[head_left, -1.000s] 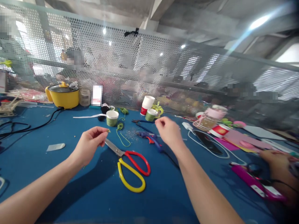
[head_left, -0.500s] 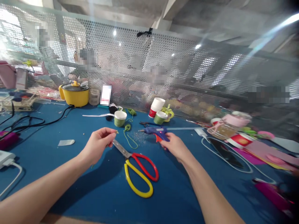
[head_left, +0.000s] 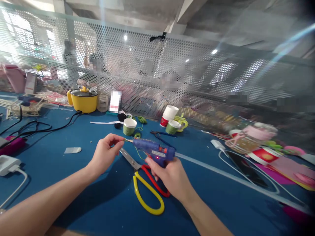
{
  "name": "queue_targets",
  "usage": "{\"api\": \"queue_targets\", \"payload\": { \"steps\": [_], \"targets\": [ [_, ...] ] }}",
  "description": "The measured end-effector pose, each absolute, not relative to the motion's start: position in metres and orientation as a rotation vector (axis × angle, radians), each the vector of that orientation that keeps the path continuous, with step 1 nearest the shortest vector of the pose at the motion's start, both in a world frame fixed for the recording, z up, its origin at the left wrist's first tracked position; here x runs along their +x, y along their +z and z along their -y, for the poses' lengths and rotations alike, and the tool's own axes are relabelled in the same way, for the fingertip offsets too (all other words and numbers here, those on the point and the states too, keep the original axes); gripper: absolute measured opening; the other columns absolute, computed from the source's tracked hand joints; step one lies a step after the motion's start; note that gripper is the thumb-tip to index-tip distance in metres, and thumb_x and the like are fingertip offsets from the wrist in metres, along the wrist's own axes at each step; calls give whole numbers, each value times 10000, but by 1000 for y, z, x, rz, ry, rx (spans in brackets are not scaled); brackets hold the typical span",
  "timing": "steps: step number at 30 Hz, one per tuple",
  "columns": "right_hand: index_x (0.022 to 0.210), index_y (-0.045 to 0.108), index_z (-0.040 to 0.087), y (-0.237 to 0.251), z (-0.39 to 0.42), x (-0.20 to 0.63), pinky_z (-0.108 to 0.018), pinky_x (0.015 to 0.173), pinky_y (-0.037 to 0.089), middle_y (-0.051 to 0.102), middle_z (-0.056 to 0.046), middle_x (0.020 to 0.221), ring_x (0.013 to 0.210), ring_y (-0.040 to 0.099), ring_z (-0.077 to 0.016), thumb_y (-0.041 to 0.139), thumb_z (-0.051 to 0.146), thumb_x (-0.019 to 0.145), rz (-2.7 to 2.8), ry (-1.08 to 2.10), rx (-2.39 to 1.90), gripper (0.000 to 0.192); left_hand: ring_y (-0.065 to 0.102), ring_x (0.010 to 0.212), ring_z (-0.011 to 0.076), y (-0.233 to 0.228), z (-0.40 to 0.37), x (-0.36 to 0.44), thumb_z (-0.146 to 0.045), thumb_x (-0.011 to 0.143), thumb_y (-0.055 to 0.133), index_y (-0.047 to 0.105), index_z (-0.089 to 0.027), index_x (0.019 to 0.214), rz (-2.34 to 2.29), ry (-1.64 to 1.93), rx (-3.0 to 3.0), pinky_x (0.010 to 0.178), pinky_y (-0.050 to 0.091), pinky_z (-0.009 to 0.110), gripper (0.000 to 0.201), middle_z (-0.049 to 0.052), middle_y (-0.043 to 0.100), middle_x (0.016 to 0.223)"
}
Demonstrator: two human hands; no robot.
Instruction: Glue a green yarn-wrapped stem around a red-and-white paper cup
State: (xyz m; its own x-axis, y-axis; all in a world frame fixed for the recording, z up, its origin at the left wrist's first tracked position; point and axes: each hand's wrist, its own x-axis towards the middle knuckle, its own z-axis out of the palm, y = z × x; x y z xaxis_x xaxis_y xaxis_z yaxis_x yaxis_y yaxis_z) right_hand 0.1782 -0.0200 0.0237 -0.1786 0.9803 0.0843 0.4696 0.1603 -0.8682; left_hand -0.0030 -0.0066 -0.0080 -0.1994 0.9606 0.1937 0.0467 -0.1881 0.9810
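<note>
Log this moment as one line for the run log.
right hand: grips blue glue gun | left hand: pinches small piece at nozzle tip | scissors: flat on blue table under the hands

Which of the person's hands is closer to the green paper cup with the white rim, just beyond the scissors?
Left. The left hand is just in front of the green paper cup; the right hand, gripping the glue gun, is further back and to its right.

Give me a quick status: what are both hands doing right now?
Right hand grips blue glue gun. Left hand pinches a tiny piece at the nozzle tip. Scissors lie on the table just beneath.
</note>
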Motion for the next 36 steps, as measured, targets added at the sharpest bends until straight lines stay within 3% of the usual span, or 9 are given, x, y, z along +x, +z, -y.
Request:
{"api": "queue_targets", "payload": {
  "steps": [21, 36],
  "targets": [
    [640, 569, 165, 14, 19, 178, -238, 439, 439, 542, 11, 436, 391, 511, -133, 494, 350, 744, 1975, 542, -1372, 225, 431, 467, 83, -12, 5, -4, -256, 708, 540, 587, -149, 747, -1354, 1517, 1418, 446, 342, 198, 123, -41, 477, 508],
    [665, 577, 178, 17, 20, 179, -280, 526, 457, 555, -2, 455, 532, 583, -194, 509, 365, 735, 1951, 615, -1407, 210, 432, 462, 81, -10, 5, -4, -255, 694, 553, 588, -149, 746, -1327, 1526, 1359, 439, 338, 195, 123, -39, 484, 519]
  ]
}}
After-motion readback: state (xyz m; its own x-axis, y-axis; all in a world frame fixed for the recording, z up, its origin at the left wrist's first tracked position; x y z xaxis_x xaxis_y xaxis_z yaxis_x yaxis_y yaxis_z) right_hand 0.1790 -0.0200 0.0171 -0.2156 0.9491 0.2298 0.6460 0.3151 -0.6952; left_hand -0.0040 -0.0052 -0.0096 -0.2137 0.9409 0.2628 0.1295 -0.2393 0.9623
